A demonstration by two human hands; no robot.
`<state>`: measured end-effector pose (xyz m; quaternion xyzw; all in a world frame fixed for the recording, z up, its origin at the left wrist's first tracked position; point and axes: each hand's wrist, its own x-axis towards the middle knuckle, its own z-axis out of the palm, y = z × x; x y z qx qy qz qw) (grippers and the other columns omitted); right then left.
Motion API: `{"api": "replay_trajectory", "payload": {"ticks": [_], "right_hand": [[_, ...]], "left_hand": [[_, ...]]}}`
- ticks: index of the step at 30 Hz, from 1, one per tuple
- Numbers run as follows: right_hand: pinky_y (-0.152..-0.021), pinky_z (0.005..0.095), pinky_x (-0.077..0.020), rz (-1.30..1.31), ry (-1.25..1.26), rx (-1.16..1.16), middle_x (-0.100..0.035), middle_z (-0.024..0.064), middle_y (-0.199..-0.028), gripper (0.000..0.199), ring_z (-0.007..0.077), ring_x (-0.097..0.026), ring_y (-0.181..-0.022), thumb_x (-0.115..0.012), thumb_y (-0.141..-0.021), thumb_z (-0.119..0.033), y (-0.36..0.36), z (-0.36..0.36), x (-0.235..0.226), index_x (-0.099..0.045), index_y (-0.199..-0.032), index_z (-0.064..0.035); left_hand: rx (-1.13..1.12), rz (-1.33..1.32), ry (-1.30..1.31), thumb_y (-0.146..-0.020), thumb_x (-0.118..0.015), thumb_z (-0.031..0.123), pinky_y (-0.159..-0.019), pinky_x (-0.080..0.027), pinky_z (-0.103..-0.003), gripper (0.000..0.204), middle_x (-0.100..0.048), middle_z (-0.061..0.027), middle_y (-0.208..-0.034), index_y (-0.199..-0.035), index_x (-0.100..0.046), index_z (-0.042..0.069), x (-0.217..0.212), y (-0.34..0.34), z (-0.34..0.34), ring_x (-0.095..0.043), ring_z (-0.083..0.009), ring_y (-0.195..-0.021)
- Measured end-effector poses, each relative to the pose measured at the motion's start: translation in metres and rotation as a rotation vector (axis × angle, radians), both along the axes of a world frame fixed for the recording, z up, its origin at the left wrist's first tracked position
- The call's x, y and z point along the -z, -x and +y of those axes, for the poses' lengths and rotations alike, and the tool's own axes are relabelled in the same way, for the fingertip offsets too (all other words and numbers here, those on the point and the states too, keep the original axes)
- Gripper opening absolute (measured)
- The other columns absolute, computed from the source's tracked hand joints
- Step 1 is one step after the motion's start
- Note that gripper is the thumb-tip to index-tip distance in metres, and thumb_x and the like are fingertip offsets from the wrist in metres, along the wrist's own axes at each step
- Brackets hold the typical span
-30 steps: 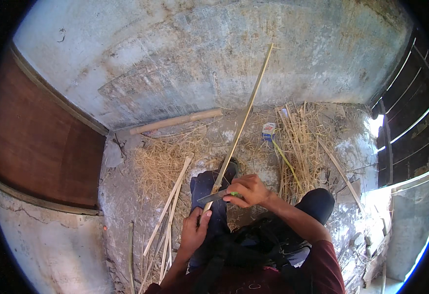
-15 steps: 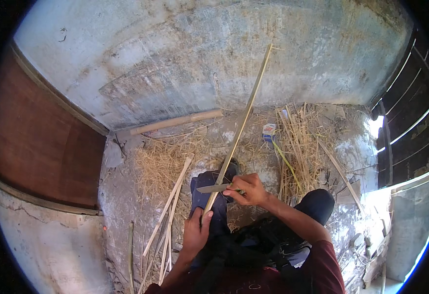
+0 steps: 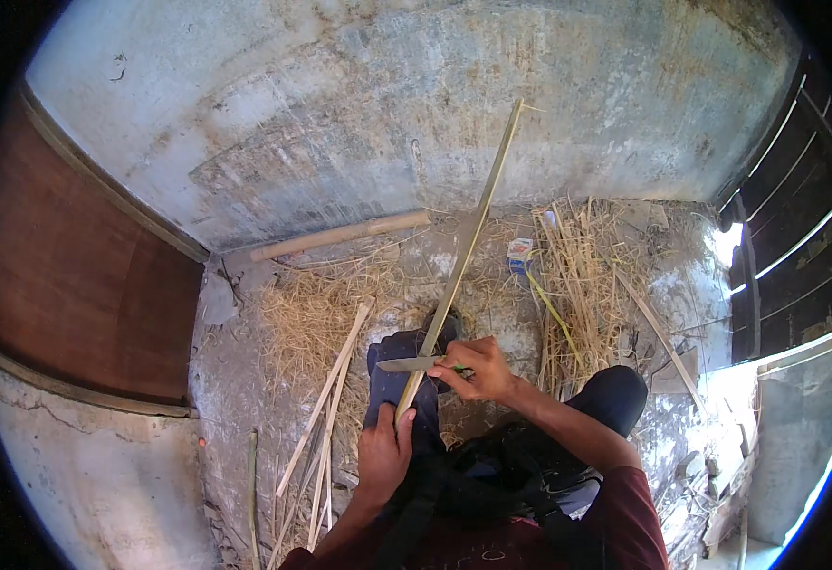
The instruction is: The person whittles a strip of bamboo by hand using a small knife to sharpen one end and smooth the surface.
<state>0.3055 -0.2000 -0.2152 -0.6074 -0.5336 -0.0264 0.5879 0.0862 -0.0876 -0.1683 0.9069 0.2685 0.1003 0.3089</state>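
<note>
A long, narrow bamboo strip [image 3: 472,239] slants up and away from my lap, its far end in front of the wall. My left hand [image 3: 384,450] is closed around its near end, above my left leg. A knife [image 3: 404,365] lies crosswise over the strip just beyond that hand, its blade pointing left and touching the strip. My right hand [image 3: 474,369] is closed on the knife's handle, of which a little green shows between the fingers. A thin sliver sticks out sideways at the strip's far end.
Curly shavings [image 3: 311,318] cover the floor ahead on the left, beside loose pale strips [image 3: 326,418]. A bundle of split strips [image 3: 582,294] lies at the right, with a small box [image 3: 519,255] next to it. A bamboo pole [image 3: 340,235] rests along the wall [image 3: 416,104].
The far end of the bamboo strip has dipped slightly. The knife has shifted a little toward the left and its blade now shows flatter. Both hands keep their grip.
</note>
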Motion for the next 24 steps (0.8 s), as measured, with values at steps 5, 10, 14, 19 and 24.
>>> {"api": "replay_trajectory", "payload": {"ticks": [5, 10, 14, 19, 24], "right_hand": [[-0.047, 0.0374, -0.0439, 0.032, -0.038, 0.014, -0.065, 0.007, -0.07, 0.024, 0.0241, -0.062, -0.053, -0.085, -0.091, -0.016, 0.001, 0.005, 0.006, -0.068, -0.079, -0.0057], [-0.046, 0.0373, -0.0438, 0.055, -0.069, 0.041, -0.063, 0.007, -0.068, 0.024, 0.0241, -0.061, -0.051, -0.085, -0.09, -0.014, 0.004, 0.01, 0.009, -0.067, -0.079, -0.0052], [-0.047, 0.0356, -0.0452, 0.034, -0.079, 0.051, -0.066, 0.0093, -0.069, 0.024, 0.0241, -0.064, -0.054, -0.087, -0.086, -0.008, 0.004, 0.013, 0.011, -0.065, -0.077, -0.0037], [-0.047, 0.0356, -0.0457, 0.002, -0.074, 0.085, -0.066, 0.0097, -0.068, 0.025, 0.024, -0.065, -0.053, -0.087, -0.086, -0.008, 0.005, 0.014, 0.008, -0.065, -0.076, -0.0036], [-0.046, 0.0372, -0.0472, -0.015, -0.048, 0.125, -0.064, 0.0073, -0.066, 0.024, 0.0241, -0.063, -0.051, -0.086, -0.089, -0.014, 0.005, 0.012, 0.004, -0.068, -0.076, -0.0047]], "left_hand": [[-0.026, 0.031, 0.006, -0.111, -0.059, 0.03, -0.058, -0.043, -0.062, 0.031, -0.061, -0.0312, -0.07, -0.102, -0.055, 0.001, -0.001, 0.0, -0.001, -0.062, -0.0568, -0.068], [-0.029, 0.06, 0.021, -0.111, -0.059, 0.03, -0.058, -0.043, -0.062, 0.031, -0.061, -0.0315, -0.07, -0.102, -0.056, 0.0, -0.006, -0.003, 0.001, -0.062, -0.057, -0.069], [-0.007, 0.046, 0.021, -0.111, -0.058, 0.029, -0.058, -0.044, -0.061, 0.031, -0.061, -0.0311, -0.07, -0.101, -0.056, 0.0, -0.005, -0.003, 0.004, -0.063, -0.0562, -0.068], [-0.021, 0.071, 0.025, -0.111, -0.058, 0.029, -0.058, -0.044, -0.061, 0.032, -0.061, -0.0308, -0.07, -0.101, -0.056, -0.001, -0.012, -0.005, 0.003, -0.063, -0.0557, -0.068], [-0.027, 0.054, 0.014, -0.111, -0.058, 0.03, -0.059, -0.044, -0.061, 0.032, -0.061, -0.032, -0.072, -0.101, -0.056, -0.001, -0.009, -0.003, 0.003, -0.063, -0.0561, -0.07]]}}
